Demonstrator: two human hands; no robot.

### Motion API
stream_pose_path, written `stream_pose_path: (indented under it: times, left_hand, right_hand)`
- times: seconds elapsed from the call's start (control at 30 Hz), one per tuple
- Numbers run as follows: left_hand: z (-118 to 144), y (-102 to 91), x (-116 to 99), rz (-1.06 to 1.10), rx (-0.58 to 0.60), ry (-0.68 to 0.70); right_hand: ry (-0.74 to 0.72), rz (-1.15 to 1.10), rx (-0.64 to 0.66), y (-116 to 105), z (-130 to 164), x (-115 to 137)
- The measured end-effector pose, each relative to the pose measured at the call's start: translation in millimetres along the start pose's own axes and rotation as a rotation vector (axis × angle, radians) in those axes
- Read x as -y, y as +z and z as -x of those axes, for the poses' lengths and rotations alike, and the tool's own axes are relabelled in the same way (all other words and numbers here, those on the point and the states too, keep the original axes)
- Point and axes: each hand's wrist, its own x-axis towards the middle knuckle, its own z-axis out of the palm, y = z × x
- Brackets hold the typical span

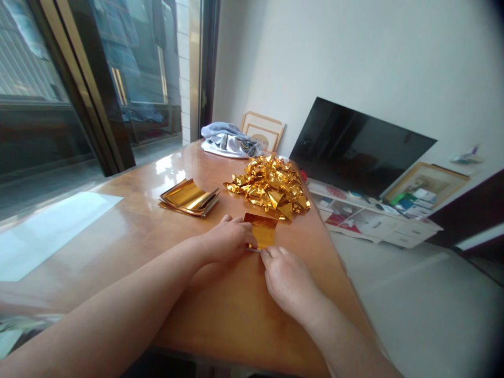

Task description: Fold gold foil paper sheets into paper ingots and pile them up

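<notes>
The near edge of the gold sheet [264, 230] could crease askew if one hand pressed or pulled harder than the other, since both work along that one edge. The foil looks thin and slick, so it might also slide on the glossy tabletop [232, 320] or take a stray wrinkle from a fingertip. Its far edge lies close to the pile of folded gold pieces [271, 184] at about twelve to one o'clock; a push that way could drive it into them, and pieces at the pile's three o'clock side sit near the tabletop's edge, where a knock might tip some off.

The sheet lies flat at three o'clock from the left hand [232, 237], whose curled fingers touch its near-left part. From the right hand [289, 278] it lies at eleven o'clock, with fingertips drawn close together at the near-right corner. The fingers hide much of that edge, so I cannot tell whether either hand truly pinches it. The stack of gold sheets [191, 198] rests at ten o'clock from the sheet, apart from both hands.
</notes>
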Motion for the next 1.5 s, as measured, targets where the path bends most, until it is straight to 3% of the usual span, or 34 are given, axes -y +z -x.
stream_pose_path:
  times: [0.13, 0.47, 0.83, 1.13, 1.37, 1.5]
  left_hand:
    - [-1, 3.8, 10, 0.03, -0.012, -0.07]
    - [-1, -1.9, 27, 0.119, 0.089, -0.168]
    - [-2, -2.8, 32, 0.241, 0.135, -0.219]
    - [-6, 0.0, 31, 0.234, 0.142, -0.235]
    - [-5, 0.1, 26, 0.254, 0.104, -0.258]
    - [-6, 4.3, 24, 0.238, 0.07, -0.255]
  right_hand:
    - [-0.001, 0.058, -0.004, 3, -2, 4]
    - [-0.026, 0.21, 0.05, 1, -4, 15]
    - [-0.082, 0.257, 0.182, -19, -10, 28]
    - [-0.116, 0.199, 0.245, -26, -17, 24]
    - [-0.087, 0.204, 0.228, -25, -13, 28]
    - [0.005, 0.16, 0.174, -26, -9, 22]
